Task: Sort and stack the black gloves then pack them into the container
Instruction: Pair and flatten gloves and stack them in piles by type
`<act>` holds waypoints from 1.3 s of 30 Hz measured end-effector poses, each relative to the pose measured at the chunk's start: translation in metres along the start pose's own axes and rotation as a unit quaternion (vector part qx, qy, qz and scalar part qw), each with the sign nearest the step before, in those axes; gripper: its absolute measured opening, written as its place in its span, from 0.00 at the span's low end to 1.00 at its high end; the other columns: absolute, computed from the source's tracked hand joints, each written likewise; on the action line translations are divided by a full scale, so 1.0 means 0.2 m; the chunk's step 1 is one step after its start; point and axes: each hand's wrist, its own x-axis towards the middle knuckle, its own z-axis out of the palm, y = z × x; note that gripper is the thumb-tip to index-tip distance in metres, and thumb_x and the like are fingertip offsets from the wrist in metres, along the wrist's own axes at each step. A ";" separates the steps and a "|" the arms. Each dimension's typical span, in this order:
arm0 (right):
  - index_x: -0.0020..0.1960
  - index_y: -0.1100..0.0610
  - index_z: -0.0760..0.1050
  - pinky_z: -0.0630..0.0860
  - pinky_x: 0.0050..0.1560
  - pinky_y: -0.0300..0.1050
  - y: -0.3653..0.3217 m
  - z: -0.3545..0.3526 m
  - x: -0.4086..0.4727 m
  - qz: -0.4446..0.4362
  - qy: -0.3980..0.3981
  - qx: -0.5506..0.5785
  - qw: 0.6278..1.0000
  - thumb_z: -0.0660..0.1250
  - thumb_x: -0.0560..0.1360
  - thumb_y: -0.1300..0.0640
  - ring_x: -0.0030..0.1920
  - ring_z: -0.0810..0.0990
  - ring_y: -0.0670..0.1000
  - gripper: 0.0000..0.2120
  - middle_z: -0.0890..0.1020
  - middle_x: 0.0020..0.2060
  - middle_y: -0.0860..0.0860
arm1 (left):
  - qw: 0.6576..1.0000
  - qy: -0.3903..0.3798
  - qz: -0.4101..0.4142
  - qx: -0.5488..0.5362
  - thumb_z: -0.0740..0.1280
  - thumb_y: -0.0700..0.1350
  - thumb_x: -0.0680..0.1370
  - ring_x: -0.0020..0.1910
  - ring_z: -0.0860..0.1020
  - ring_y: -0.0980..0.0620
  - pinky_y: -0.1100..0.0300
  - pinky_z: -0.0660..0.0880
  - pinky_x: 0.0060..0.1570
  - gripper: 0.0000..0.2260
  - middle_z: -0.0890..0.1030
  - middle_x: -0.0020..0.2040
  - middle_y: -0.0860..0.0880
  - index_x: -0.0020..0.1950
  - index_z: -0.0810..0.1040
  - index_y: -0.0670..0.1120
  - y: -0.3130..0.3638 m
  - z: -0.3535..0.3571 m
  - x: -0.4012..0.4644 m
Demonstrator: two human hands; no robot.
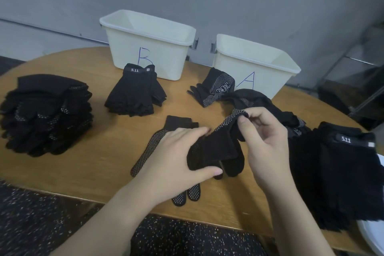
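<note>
Right hand (264, 143) pinching dotted cuff of black glove (216, 147); left hand (176, 156) gripping its fingers, above worktop (99, 164) near front edge.

You are working in soft, even, rather dim indoor light with no single clear source. Shadows under the hands (180, 151) and beside the bins (149, 48) are faint and diffuse. The wooden table (83, 164) carries a mild sheen but no hard glare. The black gloves (45, 114) swallow detail, so their folds merge into dark masses, worst at the far right. The picture is slightly soft throughout, and the wide lens bends the table edge and stretches things near the borders.
</note>
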 end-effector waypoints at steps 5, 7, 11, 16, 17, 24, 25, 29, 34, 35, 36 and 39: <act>0.46 0.64 0.78 0.74 0.42 0.36 0.01 -0.05 0.00 0.030 0.005 0.013 0.999 0.66 0.81 0.67 0.38 0.77 0.44 0.06 0.81 0.36 0.50 | 0.997 0.056 0.011 -0.043 0.65 0.52 0.81 0.62 0.74 0.63 0.53 0.73 0.65 0.17 0.77 0.58 0.67 0.71 0.76 0.56 0.01 0.02 0.02; 0.46 0.64 0.78 0.73 0.42 0.36 0.02 -0.08 0.00 0.036 0.006 0.012 0.999 0.65 0.82 0.66 0.38 0.76 0.44 0.07 0.80 0.36 0.50 | 0.996 0.067 -0.001 -0.055 0.63 0.51 0.82 0.62 0.75 0.62 0.54 0.74 0.64 0.15 0.78 0.57 0.64 0.69 0.78 0.55 0.00 0.02 0.03; 0.45 0.65 0.76 0.72 0.41 0.36 0.04 -0.11 0.01 0.052 0.000 0.004 0.999 0.67 0.82 0.64 0.37 0.74 0.44 0.07 0.78 0.35 0.54 | 0.988 0.101 -0.013 -0.113 0.64 0.47 0.83 0.51 0.80 0.59 0.61 0.75 0.52 0.09 0.83 0.48 0.58 0.55 0.83 0.53 0.03 0.02 0.04; 0.43 0.61 0.77 0.73 0.43 0.43 0.07 -0.13 0.01 0.089 -0.020 -0.009 0.996 0.68 0.80 0.60 0.40 0.77 0.48 0.07 0.80 0.38 0.57 | 0.951 0.121 -0.042 -0.280 0.62 0.45 0.85 0.52 0.84 0.51 0.53 0.80 0.54 0.11 0.86 0.49 0.50 0.54 0.85 0.46 0.05 0.00 0.06; 0.42 0.59 0.77 0.73 0.42 0.43 0.07 -0.13 0.01 0.097 -0.024 -0.014 0.995 0.68 0.81 0.61 0.39 0.77 0.47 0.08 0.80 0.37 0.54 | 0.943 0.128 -0.045 -0.304 0.62 0.44 0.85 0.53 0.84 0.51 0.55 0.81 0.54 0.11 0.87 0.51 0.50 0.56 0.85 0.46 0.05 0.00 0.06; 0.42 0.57 0.79 0.75 0.41 0.45 0.09 -0.11 0.01 0.114 -0.041 -0.041 0.992 0.67 0.81 0.62 0.36 0.78 0.48 0.09 0.81 0.33 0.54 | 0.908 0.167 -0.060 -0.379 0.60 0.43 0.86 0.42 0.85 0.57 0.65 0.79 0.40 0.12 0.87 0.42 0.54 0.58 0.83 0.43 0.06 -0.01 0.06; 0.42 0.58 0.79 0.75 0.42 0.48 0.10 -0.11 0.01 0.117 -0.047 -0.039 0.991 0.67 0.81 0.62 0.36 0.78 0.48 0.09 0.81 0.34 0.56 | 0.911 0.170 -0.055 -0.372 0.60 0.44 0.86 0.44 0.85 0.56 0.63 0.80 0.42 0.12 0.87 0.43 0.54 0.59 0.83 0.44 0.04 -0.01 0.06; 0.43 0.60 0.79 0.74 0.41 0.47 0.08 -0.09 0.01 0.121 -0.086 -0.014 0.989 0.68 0.79 0.58 0.34 0.76 0.48 0.08 0.80 0.33 0.54 | 0.920 0.160 -0.045 -0.354 0.60 0.44 0.86 0.37 0.80 0.60 0.54 0.82 0.45 0.12 0.79 0.31 0.61 0.57 0.83 0.45 0.03 -0.05 0.05; 0.52 0.55 0.83 0.80 0.49 0.51 0.01 -0.09 -0.02 0.113 -0.246 -0.008 0.963 0.74 0.75 0.52 0.46 0.84 0.52 0.09 0.86 0.44 0.53 | 0.919 0.121 -0.021 -0.374 0.68 0.49 0.82 0.30 0.72 0.59 0.64 0.69 0.32 0.19 0.73 0.28 0.57 0.30 0.78 0.53 0.06 -0.11 0.01; 0.54 0.55 0.83 0.81 0.51 0.57 -0.01 -0.09 -0.03 0.119 -0.273 -0.014 0.955 0.75 0.73 0.51 0.48 0.85 0.56 0.12 0.86 0.46 0.55 | 0.928 0.111 -0.008 -0.357 0.70 0.53 0.80 0.30 0.69 0.56 0.62 0.67 0.32 0.19 0.70 0.28 0.53 0.30 0.75 0.50 0.06 -0.12 -0.01; 0.55 0.56 0.83 0.82 0.51 0.62 -0.04 -0.08 -0.04 0.121 -0.298 -0.018 0.947 0.77 0.73 0.51 0.49 0.86 0.59 0.14 0.86 0.47 0.56 | 0.935 0.101 0.004 -0.341 0.69 0.57 0.78 0.31 0.66 0.52 0.60 0.65 0.32 0.21 0.67 0.28 0.46 0.32 0.73 0.44 0.05 -0.13 -0.03; 0.54 0.62 0.83 0.82 0.46 0.55 -0.11 -0.06 -0.06 0.105 -0.330 0.001 0.938 0.76 0.77 0.54 0.46 0.86 0.55 0.12 0.87 0.45 0.55 | 0.942 0.099 0.028 -0.318 0.68 0.58 0.76 0.31 0.62 0.44 0.59 0.64 0.32 0.30 0.64 0.30 0.35 0.38 0.69 0.30 0.04 -0.15 -0.09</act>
